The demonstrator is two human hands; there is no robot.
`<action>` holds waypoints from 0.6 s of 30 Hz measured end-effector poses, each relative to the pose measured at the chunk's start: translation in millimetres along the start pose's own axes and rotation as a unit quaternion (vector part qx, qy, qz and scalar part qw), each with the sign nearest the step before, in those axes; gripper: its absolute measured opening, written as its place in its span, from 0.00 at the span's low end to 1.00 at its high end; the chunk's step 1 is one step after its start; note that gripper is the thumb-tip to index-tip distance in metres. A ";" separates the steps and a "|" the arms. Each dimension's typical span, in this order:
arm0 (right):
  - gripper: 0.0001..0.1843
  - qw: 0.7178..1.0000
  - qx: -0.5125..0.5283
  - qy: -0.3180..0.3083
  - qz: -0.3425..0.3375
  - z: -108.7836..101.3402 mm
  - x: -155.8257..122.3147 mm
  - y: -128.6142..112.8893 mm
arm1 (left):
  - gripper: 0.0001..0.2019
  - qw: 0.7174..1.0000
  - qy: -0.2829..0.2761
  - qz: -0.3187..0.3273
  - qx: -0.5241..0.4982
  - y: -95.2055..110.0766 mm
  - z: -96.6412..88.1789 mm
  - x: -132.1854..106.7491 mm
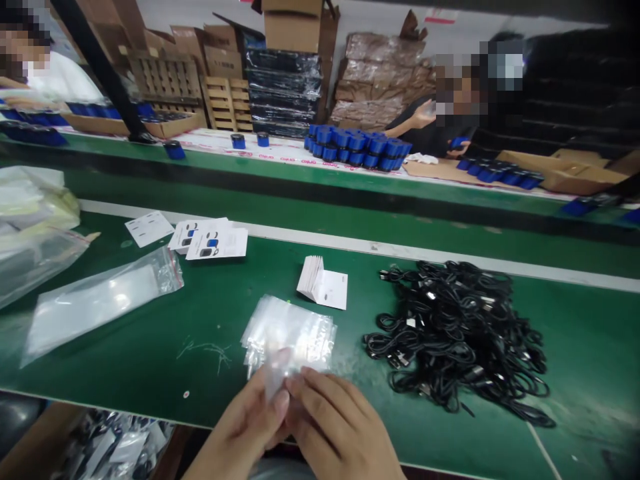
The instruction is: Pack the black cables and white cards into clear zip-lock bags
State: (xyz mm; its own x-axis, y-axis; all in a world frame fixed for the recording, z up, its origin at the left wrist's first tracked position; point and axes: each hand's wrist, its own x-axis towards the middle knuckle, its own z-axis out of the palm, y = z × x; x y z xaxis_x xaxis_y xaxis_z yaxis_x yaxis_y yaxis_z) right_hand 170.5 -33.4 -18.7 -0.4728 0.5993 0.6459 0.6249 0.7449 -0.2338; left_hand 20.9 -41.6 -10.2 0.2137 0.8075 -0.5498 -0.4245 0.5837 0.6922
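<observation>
Head view: left hand (240, 427) and right hand (340, 427) are pressed together on a clear plastic bag (277, 377), a stack of bags (287, 333) being kept within reach at lower centre.

Coiled black cables (450, 340) lie heaped on the green workbench (590, 347).

Repeated red print (287, 152) on white film (220, 143), illegible, printed cards (217, 245), too small
</observation>
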 end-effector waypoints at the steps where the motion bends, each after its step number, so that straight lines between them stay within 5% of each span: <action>1: 0.11 1.000 0.016 -0.004 0.009 -0.2 -2.3 0.8 | 0.24 1.000 -0.007 -0.004 -0.011 -0.5 0.0 2.9; 5: 0.09 0.985 0.100 0.025 0.141 -1.1 -14.6 4.5 | 0.21 0.998 -0.017 -0.033 -0.042 -3.6 -4.5 10.8; 9: 0.17 0.903 0.208 0.063 0.370 2.6 -19.6 5.0 | 0.17 0.997 0.012 -0.011 -0.070 -1.4 -4.1 13.3; 13: 0.08 0.828 0.388 -0.004 0.405 10.5 -11.1 3.2 | 0.16 0.998 0.036 0.031 -0.047 -4.3 -2.9 15.2; 18: 0.14 0.835 0.355 -0.016 0.420 11.1 -3.8 5.5 | 0.17 0.992 0.071 0.093 0.054 -3.0 -22.6 18.3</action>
State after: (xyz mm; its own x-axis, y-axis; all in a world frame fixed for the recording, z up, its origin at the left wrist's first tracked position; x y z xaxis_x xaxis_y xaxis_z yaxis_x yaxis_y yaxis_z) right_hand 168.8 -28.3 -30.6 -0.0767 0.9968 0.0206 0.2247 0.0374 -0.9737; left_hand 6.1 -30.5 -32.9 0.0119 0.8865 -0.4626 -0.3464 0.4376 0.8297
